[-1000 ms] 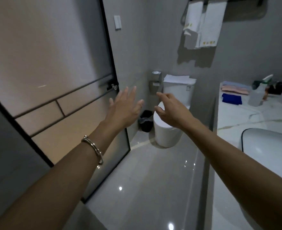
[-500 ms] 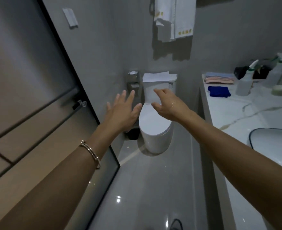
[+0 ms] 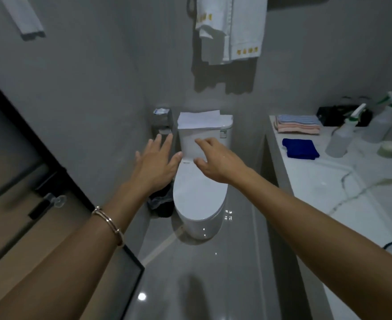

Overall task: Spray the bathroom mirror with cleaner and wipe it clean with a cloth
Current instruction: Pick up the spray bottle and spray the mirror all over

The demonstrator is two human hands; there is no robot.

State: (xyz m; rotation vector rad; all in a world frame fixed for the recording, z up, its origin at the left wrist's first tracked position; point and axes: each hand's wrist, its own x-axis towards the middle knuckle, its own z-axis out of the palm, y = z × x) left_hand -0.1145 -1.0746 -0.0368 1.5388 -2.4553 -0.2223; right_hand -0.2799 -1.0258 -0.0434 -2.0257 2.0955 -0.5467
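Both my arms reach forward over the bathroom floor, holding nothing. My left hand (image 3: 157, 163) has its fingers spread, a bracelet on the wrist. My right hand (image 3: 215, 161) hangs with loosely bent fingers in front of the toilet. On the white marble counter (image 3: 329, 192) at the right lie a folded blue cloth (image 3: 300, 148) and a clear spray bottle (image 3: 341, 137) with a white trigger. A second spray bottle (image 3: 385, 118) shows behind it, perhaps a mirror reflection. The mirror itself is barely in view at the far right edge.
A white toilet (image 3: 199, 195) stands straight ahead with papers (image 3: 199, 120) on its tank. A dark bin (image 3: 161, 204) sits left of it. A glass door (image 3: 40, 204) with a black frame is at the left. White towels (image 3: 232, 28) hang above. Folded striped towels (image 3: 297, 123) lie on the counter.
The view has swung right and down, away from the glass door toward the toilet and counter. Both hands stay raised and empty in front of me.
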